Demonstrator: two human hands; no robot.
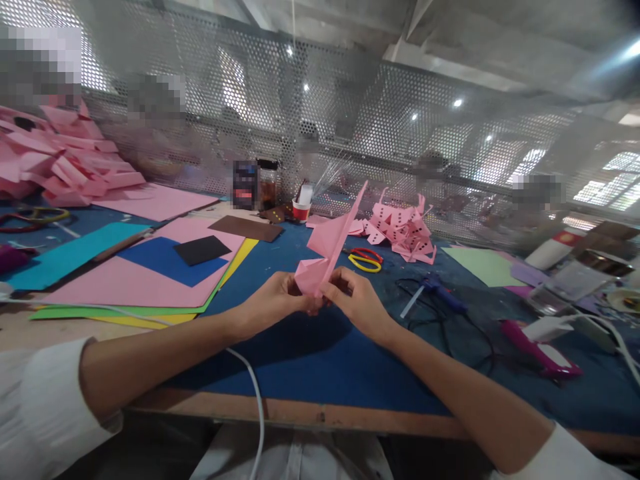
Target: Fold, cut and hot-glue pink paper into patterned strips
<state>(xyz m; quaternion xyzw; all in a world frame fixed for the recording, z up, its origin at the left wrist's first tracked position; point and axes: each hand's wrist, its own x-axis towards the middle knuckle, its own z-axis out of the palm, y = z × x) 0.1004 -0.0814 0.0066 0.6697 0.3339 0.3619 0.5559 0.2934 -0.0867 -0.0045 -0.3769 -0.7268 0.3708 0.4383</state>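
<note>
Far side: metal screen (360, 100), grey, punched all over with small round holes. Table (280, 380): matte blue top, pale brown edge on the near side. Far left, a heap of pink strips (65, 153), paper or thin card, bent and overlapping. Nearer, left: flat pink sheet (95, 287), smooth, green and yellow edges showing under it; a blue sheet (157, 257) lies on it, and a small black piece (203, 250) overlaps the blue. Teal strip (80, 253) beside, long and straight-edged. Far, right of middle: pink cutouts (400, 230) bunched together, dark-spotted, with thin curled ends.

Near middle, raised above the blue top: folded pink piece (333, 240), stiff, plain; long narrow spine slanting up to the right, two broad flaps on its left. Left hand (275, 297) pinches the lower flap; right hand (357, 300) pinches the spine's lower end, thumb against it.

Right: glue gun (445, 293), blue plastic, dark cord looped about it. Scissors (367, 261) just beyond the right hand, handles red and yellow loops.
</note>
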